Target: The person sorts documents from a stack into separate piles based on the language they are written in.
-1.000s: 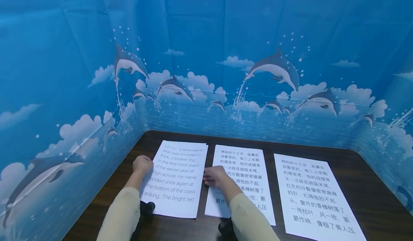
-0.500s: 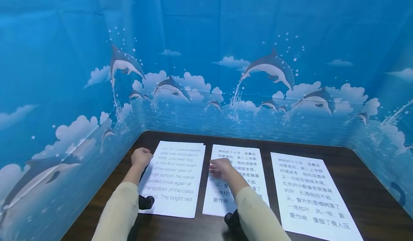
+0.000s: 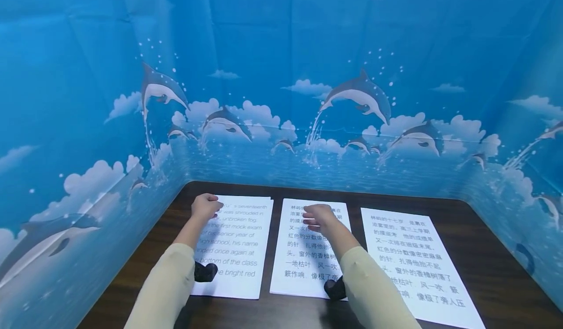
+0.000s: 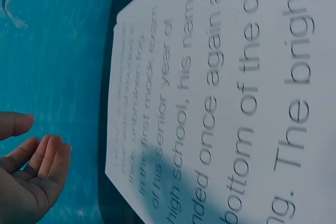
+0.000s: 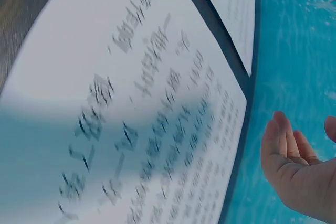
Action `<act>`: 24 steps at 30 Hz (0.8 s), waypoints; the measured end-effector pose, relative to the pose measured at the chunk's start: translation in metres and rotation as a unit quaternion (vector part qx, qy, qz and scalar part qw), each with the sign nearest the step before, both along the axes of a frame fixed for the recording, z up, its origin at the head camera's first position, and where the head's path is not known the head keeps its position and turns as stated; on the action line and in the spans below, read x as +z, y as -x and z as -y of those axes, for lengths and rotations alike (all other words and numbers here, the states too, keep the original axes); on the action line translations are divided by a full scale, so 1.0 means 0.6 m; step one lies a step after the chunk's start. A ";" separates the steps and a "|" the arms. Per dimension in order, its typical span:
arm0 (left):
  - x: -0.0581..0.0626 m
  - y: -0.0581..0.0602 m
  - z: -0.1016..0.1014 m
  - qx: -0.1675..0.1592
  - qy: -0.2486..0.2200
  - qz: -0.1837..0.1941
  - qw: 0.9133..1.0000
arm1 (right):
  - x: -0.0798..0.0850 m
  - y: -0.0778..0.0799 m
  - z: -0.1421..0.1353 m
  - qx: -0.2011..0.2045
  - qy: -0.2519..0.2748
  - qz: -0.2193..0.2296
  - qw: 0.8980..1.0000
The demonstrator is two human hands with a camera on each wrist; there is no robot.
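Over the upper left part of the English-printed paper stack [image 3: 239,251] is my left hand [image 3: 205,207], its fingers loosely bent and holding nothing. The left wrist view shows the same hand [image 4: 37,177] raised, with thumb and fingers apart. My right hand [image 3: 320,217] hovers over the upper part of the middle sheet [image 3: 303,263], printed in Chinese, and covers some of its top lines. In the right wrist view that hand [image 5: 299,171] has relaxed, slightly curved fingers around nothing. Its shadow falls on the sheet.
A second Chinese-printed sheet [image 3: 409,255] lies at the right, partly overlapped by my right sleeve [image 3: 374,290]. The dark wooden table [image 3: 145,265] has rounded far corners. A blue dolphin-print curtain [image 3: 264,50] encloses it at the back and sides.
Both hands have lifted off and moved forward and right; the left leaves the English stack's left edge, the right leaves the gap between the papers. The camera view has shifted slightly right.
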State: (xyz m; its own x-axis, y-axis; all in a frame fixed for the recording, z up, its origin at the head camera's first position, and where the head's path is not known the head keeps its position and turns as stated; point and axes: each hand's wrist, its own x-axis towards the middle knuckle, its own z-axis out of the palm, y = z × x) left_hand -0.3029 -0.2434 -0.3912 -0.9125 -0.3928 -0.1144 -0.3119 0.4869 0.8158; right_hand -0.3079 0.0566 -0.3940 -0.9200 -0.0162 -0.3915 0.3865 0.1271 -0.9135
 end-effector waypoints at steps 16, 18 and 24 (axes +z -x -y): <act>0.007 0.017 -0.075 -0.068 -0.061 -0.022 0.996 | 0.040 -0.005 -0.094 -0.025 -0.034 -0.035 0.998; 0.004 0.017 -0.084 -0.078 -0.064 -0.020 0.995 | 0.039 -0.006 -0.104 -0.034 -0.036 -0.034 0.998; -0.012 0.022 -0.111 -0.095 -0.067 -0.009 0.993 | 0.029 -0.009 -0.135 -0.060 -0.045 -0.026 0.997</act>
State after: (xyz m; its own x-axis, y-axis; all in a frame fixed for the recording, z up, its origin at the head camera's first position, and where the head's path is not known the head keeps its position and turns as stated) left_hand -0.3160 -0.1769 -0.3982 -0.9711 -0.1958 -0.1366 -0.2093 0.4228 0.8817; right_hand -0.3025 0.1377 -0.3769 -0.9321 0.1279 -0.3389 0.3570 0.1656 -0.9193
